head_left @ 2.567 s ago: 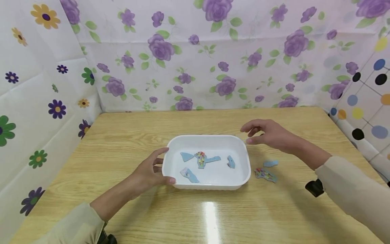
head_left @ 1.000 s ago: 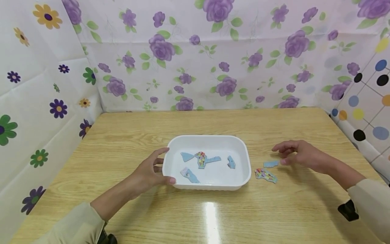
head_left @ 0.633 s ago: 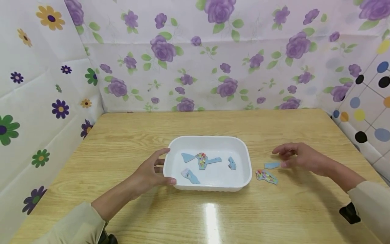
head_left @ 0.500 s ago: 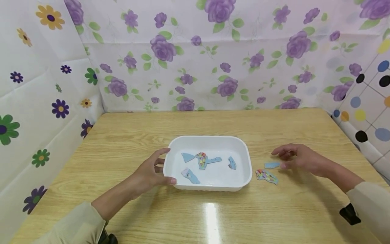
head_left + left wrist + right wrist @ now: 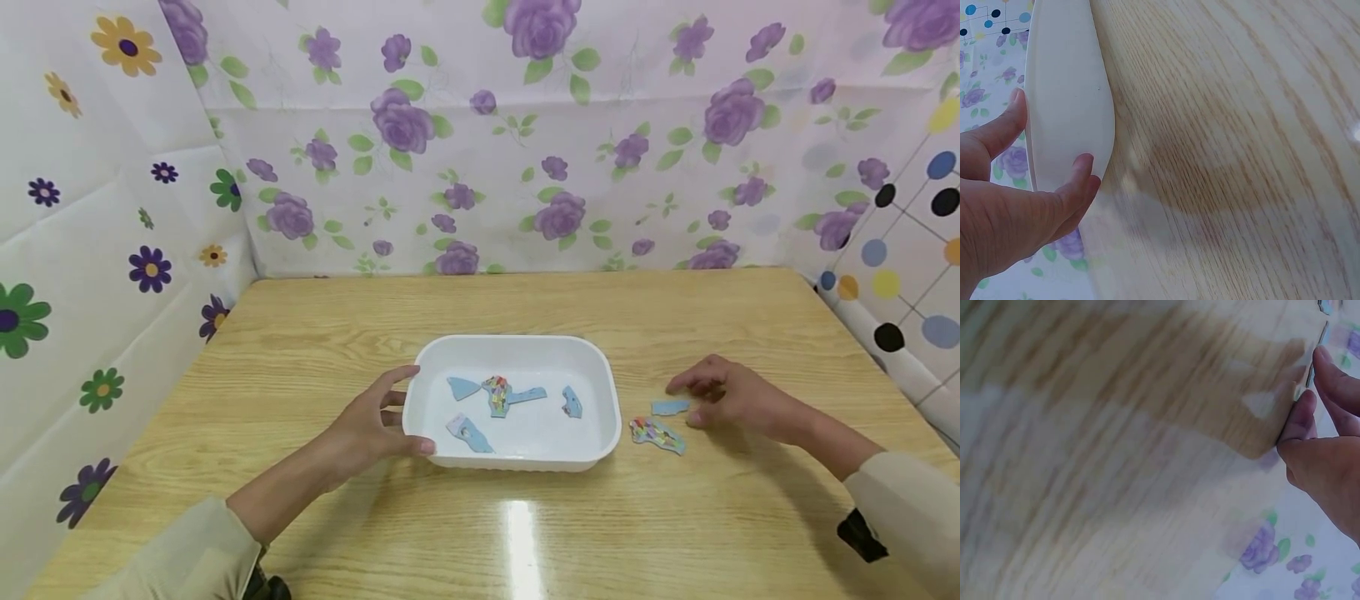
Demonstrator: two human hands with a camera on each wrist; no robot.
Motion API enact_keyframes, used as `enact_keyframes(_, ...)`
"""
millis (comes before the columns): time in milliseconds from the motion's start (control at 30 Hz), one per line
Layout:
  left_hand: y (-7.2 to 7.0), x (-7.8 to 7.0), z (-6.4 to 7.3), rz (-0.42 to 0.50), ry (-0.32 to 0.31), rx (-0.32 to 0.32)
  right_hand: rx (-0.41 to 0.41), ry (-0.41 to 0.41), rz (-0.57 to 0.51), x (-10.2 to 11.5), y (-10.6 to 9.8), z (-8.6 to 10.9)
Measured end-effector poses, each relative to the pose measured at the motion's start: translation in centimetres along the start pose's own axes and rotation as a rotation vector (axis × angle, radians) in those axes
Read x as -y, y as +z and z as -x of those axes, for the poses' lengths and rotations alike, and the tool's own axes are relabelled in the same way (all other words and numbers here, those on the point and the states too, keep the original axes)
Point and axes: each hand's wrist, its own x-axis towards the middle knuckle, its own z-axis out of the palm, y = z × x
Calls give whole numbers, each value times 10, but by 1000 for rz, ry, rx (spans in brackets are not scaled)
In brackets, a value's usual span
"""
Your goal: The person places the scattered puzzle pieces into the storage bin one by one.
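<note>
A white plastic tray (image 5: 525,446) sits on the table, with several flat, irregular light-blue pieces (image 5: 472,437) that look like puzzle pieces inside, one bearing a multicoloured print (image 5: 497,395). My left hand (image 5: 371,421) holds its left end, thumb over the front corner and fingers along the side; the left wrist view shows the fingers (image 5: 1079,181) against the outer wall. To the right of the tray lie a blue strip piece (image 5: 667,407) and a multicoloured piece (image 5: 656,434). Beside the blue strip is my right hand (image 5: 738,400), its thumb and bent fingers apart, fingertips near the strip's right end.
The wood-grain table (image 5: 315,333) extends around the tray. Behind it hangs a purple-flowered sheet (image 5: 555,167), with patterned sheets on the left and right sides. A light reflection (image 5: 522,542) shows on the tabletop in front of the tray.
My right hand has come from beside the tray's back right corner out to the blue strip, and its fingers have lately bent down a little more. The left hand has stayed at the tray.
</note>
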Motion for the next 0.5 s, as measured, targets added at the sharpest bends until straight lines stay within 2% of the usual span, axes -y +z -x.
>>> enact_keyframes(500, -2, 1, 0, 1, 6, 5, -63, -15, 61, -1, 7, -5)
